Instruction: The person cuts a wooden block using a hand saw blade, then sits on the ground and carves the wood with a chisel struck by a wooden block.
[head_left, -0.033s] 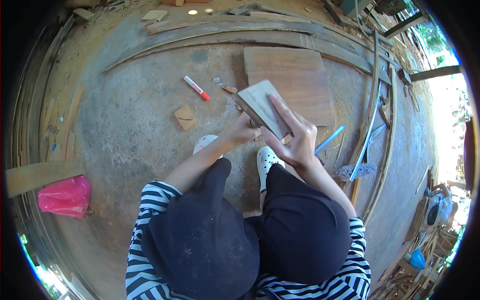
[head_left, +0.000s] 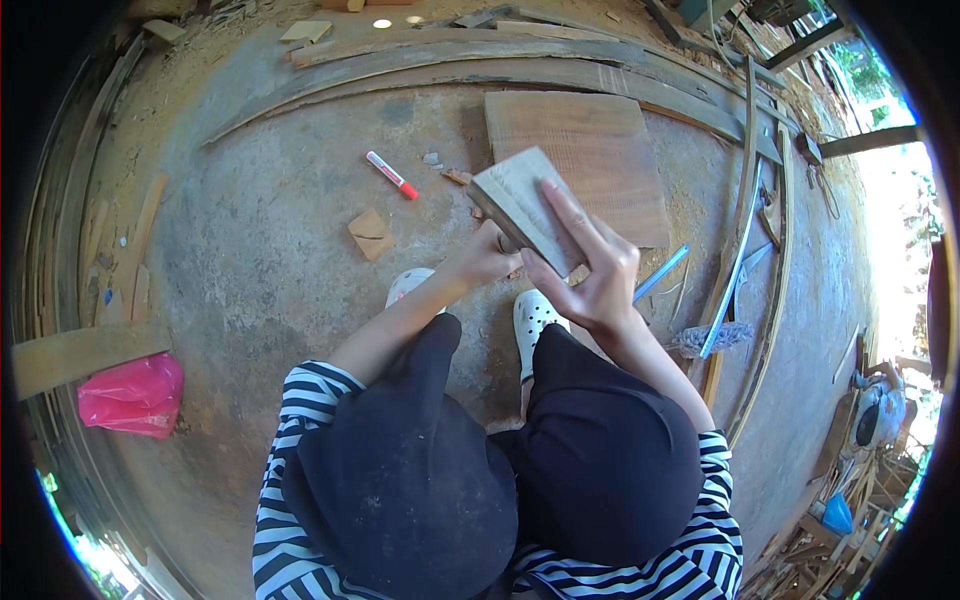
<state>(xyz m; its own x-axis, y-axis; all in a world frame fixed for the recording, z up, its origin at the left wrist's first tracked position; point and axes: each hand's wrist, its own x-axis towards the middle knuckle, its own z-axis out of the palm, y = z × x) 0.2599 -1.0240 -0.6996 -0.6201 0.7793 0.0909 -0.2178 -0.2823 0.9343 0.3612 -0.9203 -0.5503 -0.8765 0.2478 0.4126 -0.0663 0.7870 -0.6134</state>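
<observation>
A short thick wooden block [head_left: 517,197] is held tilted above the floor, in front of my knees. My right hand [head_left: 603,275] grips it from the right, with fingers lying along its pale upper face and the thumb at its near end. My left hand [head_left: 484,254] is closed just under the block's left side. A small dark rounded edge shows at its fingers, but what it holds is mostly hidden. Beyond the block lies a flat square wooden board [head_left: 590,150] on the floor.
A red-capped marker [head_left: 392,176] and a small wood offcut [head_left: 371,234] lie left of my hands. Long planks [head_left: 440,75] run across the far side. A blue strip [head_left: 661,273] and more lumber [head_left: 748,230] are at the right. A pink plastic bag [head_left: 132,394] sits at the left.
The block and my right hand have shifted slightly, the block's far end rising a little up and to the left. My left hand has barely moved.
</observation>
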